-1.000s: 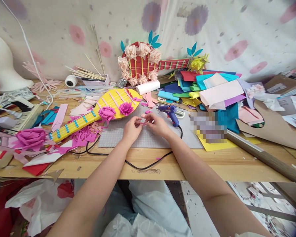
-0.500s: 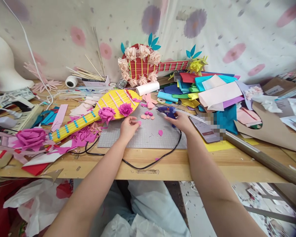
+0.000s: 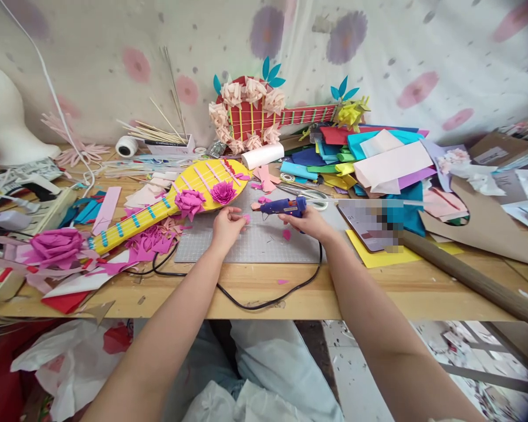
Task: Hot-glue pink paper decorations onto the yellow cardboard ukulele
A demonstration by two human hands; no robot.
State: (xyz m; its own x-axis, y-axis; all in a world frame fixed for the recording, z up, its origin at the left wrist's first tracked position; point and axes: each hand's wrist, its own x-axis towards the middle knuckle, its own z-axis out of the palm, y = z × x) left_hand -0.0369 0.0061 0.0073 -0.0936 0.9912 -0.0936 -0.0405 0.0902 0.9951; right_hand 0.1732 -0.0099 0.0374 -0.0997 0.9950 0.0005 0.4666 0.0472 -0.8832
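My right hand (image 3: 307, 223) is closed round a blue hot glue gun (image 3: 284, 207), its nozzle pointing left over the grey cutting mat (image 3: 211, 246). My left hand (image 3: 227, 227) pinches a small pink paper petal (image 3: 246, 218) just left of the nozzle. A loose magenta petal (image 3: 286, 234) lies on the mat below the gun; other petals are partly hidden behind it. Beyond my left hand lies a yellow paper lute (image 3: 209, 183) with pink strings, blue frets and magenta paper flowers (image 3: 223, 192). The gun's black cord (image 3: 264, 306) loops over the table's front edge area.
Behind stands a red paper guitar (image 3: 246, 114) with pale roses. Coloured paper sheets (image 3: 387, 158) pile up at the right, near a phone (image 3: 367, 225) and a long stick (image 3: 466, 275). Scissors (image 3: 319, 199) lie behind the gun. Magenta scraps (image 3: 152, 237) lie left.
My right hand has lifted the glue gun and brought it left, its nozzle now close to the petal. The left hand has barely moved. Scissors behind the gun have come into view.
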